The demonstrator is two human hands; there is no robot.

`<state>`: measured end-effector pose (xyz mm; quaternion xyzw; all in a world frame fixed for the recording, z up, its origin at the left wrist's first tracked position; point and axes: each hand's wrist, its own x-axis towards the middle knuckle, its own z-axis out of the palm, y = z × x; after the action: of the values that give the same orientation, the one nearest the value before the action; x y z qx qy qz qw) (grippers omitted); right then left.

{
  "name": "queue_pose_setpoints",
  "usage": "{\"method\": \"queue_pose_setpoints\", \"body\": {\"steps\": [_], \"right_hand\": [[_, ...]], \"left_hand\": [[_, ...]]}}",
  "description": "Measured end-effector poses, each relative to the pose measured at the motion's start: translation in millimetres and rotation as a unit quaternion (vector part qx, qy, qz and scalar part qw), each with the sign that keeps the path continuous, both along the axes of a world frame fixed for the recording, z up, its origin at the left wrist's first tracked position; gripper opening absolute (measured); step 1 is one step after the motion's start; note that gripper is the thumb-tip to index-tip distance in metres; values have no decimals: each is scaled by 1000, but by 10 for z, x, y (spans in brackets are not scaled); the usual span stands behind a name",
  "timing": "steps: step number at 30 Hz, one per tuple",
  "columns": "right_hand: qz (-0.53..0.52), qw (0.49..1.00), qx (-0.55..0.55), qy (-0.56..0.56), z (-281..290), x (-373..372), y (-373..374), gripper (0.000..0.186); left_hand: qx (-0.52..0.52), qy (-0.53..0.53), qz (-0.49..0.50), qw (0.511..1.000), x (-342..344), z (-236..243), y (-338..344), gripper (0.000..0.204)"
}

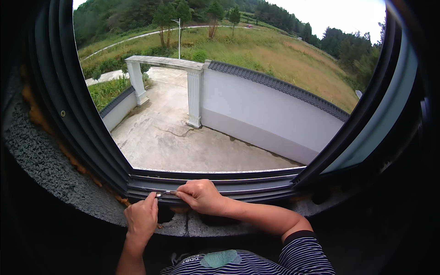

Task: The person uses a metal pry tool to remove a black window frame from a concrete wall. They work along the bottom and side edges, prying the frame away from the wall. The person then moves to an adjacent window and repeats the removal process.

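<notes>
At the bottom of a dark window frame, my right hand (200,198) pinches a small, thin metal piece (167,192) lying along the lower sliding track (238,188). My left hand (140,217) is closed beside it, thumb raised to a small pale bit at that piece's left end; what its fingers hold, if anything, is too small to make out. Both hands are at the track's inner edge, left of its middle.
A rough concrete sill (55,183) with orange foam and dark holes borders the frame. A glass sash (376,119) stands at the right. Through the opening lie a concrete yard (151,142), white wall (256,110), gateway pillar (193,98) and grassy slope.
</notes>
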<state>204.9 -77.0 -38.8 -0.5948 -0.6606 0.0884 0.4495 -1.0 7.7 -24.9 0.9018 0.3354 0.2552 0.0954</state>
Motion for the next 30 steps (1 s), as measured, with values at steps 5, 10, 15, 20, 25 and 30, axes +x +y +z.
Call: {"method": "queue_pose_setpoints", "body": {"steps": [5, 10, 15, 20, 25, 30], "right_hand": [[23, 1000, 0, 7, -57, 81, 17, 11], [41, 991, -25, 128, 85, 48, 34, 15], [41, 995, 78, -51, 28, -52, -71, 9], [66, 928, 210, -302, 278, -114, -441, 23], [76, 903, 197, -374, 353, -202, -502, 30], [50, 911, 191, -361, 430, -134, -535, 30]], "left_hand": [[11, 11, -8, 1000, 21, -30, 21, 20], [57, -34, 1, 998, 14, -18, 45, 18], [20, 23, 3, 1000, -90, 48, -55, 14], [-10, -106, -53, 993, -245, 58, -259, 18], [-69, -184, -4, 981, -335, -117, -219, 17], [-105, -203, 6, 974, -218, -91, -168, 17]]}}
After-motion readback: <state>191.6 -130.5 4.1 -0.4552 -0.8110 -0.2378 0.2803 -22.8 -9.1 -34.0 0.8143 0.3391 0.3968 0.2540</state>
